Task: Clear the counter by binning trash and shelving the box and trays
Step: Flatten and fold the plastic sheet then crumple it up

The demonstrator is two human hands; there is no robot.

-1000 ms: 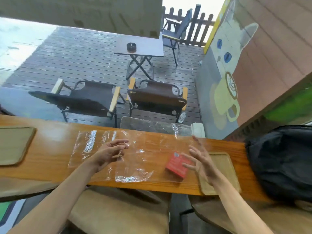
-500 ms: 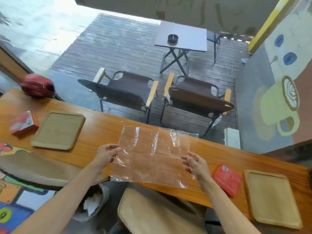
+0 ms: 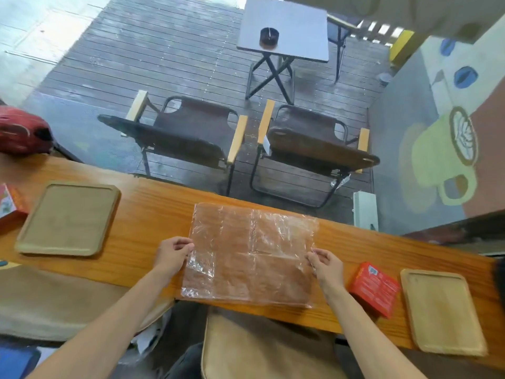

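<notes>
On counter point(image 3: 142, 222), plastic sheet point(image 3: 251, 255) lies flat, crosswise.

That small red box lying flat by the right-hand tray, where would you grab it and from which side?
Grip the red box across its two long edges, coming down from above. It lies flat on the counter with its broad face up, and its near corner overhangs the counter edge. The wooden tray crowds its right side, so the left is freer.

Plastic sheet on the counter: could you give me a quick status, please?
Left hand and right hand pinch plastic sheet at its side edges. Sheet flat on counter. Red box beside right hand.
</notes>
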